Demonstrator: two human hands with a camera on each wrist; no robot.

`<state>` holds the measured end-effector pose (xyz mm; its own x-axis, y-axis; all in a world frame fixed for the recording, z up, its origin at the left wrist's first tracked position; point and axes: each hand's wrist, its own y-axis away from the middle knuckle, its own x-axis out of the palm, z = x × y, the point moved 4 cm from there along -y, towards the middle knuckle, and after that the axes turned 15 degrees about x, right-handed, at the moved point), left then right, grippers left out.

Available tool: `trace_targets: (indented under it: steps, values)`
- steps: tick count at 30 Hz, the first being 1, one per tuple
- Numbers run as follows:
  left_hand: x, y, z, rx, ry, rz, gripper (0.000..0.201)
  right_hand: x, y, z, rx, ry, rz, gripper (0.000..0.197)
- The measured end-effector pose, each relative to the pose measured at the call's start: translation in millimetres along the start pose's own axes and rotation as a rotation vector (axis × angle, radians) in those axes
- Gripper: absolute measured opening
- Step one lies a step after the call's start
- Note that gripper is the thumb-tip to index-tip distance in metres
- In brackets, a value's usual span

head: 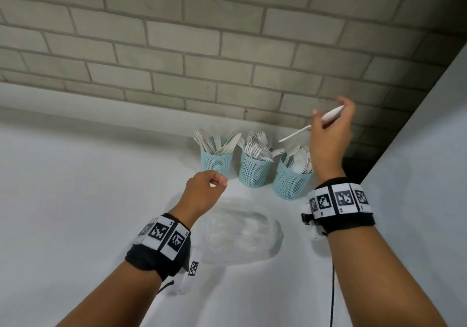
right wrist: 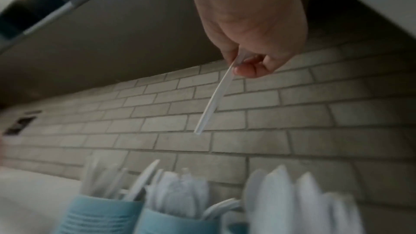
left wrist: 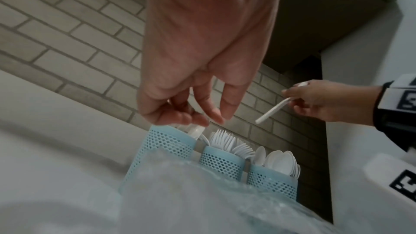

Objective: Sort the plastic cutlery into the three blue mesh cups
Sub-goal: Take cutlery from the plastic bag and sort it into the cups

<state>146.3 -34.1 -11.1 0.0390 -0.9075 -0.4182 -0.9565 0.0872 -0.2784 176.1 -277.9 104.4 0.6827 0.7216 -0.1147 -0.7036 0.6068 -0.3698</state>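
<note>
cups in a row by wall: knives left | forks middle | spoons right

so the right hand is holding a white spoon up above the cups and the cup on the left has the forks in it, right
Not quite: the left cup holds knives. The forks stand in the middle cup, as the head view shows. The rest stands: the right hand holds a white spoon up above the cups.

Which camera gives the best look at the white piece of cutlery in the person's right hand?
The head view: the white utensil shows whole, pinched in the right hand above the spoon cup. The left wrist view shows it smaller, from the side. The right wrist view shows only its handle, edge-on.
</note>
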Motion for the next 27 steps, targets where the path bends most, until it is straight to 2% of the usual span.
trace_targets:
  steps: [2, 4, 9, 12, 14, 16, 18, 20, 21, 22, 24, 26, 27]
  values:
    - [-2.0, -3.1, 6.7, -0.028, -0.048, 0.027, 0.003, -9.5, -6.1, 3.9, -0.077, 0.12, -0.054, 0.039]
    - [-2.8, -5.5, 10.2, -0.054, -0.045, 0.033, 0.002, -8.3, -10.8, -1.1, -0.123, 0.307, -0.043, 0.042]
    - [-1.4, -7.2, 16.3, -0.095, -0.045, 0.061, 0.004, 14.4, -12.0, -49.1, -0.094, 0.703, 0.179, 0.047]
    - [-6.1, -8.3, 22.4, -0.13, -0.056, 0.06, 0.007, 25.8, -6.1, -76.1, -0.175, 1.04, 0.261, 0.03]
    - [-9.5, -10.2, 26.9, -0.157, -0.077, 0.062, 0.016, 27.7, -7.1, -80.5, -0.178, 1.135, 0.289, 0.029]
    - [-12.6, -15.0, 32.4, -0.203, -0.071, 0.056, 0.036, 30.7, -9.0, -74.7, -0.154, 1.177, 0.312, 0.029]
    - [-16.8, -23.5, 35.3, -0.235, -0.048, 0.028, 0.055, 35.0, -5.6, -60.0, -0.15, 1.122, 0.273, 0.031]
    - [-20.8, -35.8, 34.5, -0.225, -0.033, 0.008, 0.07, 42.7, 11.1, -38.9, -0.253, 0.865, 0.188, 0.031]
    - [-22.1, -42.9, 33.8, -0.213, -0.019, 0.007, 0.077, 48.1, 24.0, -28.3, -0.309, 0.709, 0.194, 0.027]
    - [-22.4, -50.5, 33.1, -0.187, 0.004, 0.003, 0.083, 56.3, 38.4, -21.5, -0.332, 0.574, 0.25, 0.023]
    - [-20.1, -64.2, 32.3, -0.161, 0.045, 0.024, 0.096, 79.1, 65.9, -20.2, -0.231, 0.46, 0.473, 0.018]
    - [-15.3, -75.3, 34.1, -0.143, 0.057, 0.052, 0.123, 104.6, 86.9, -30.2, -0.038, 0.53, 0.688, 0.011]
    - [-12.4, -79.7, 37.9, -0.149, 0.066, 0.052, 0.136, 114.5, 93.0, -35.6, 0.048, 0.571, 0.752, 0.011]
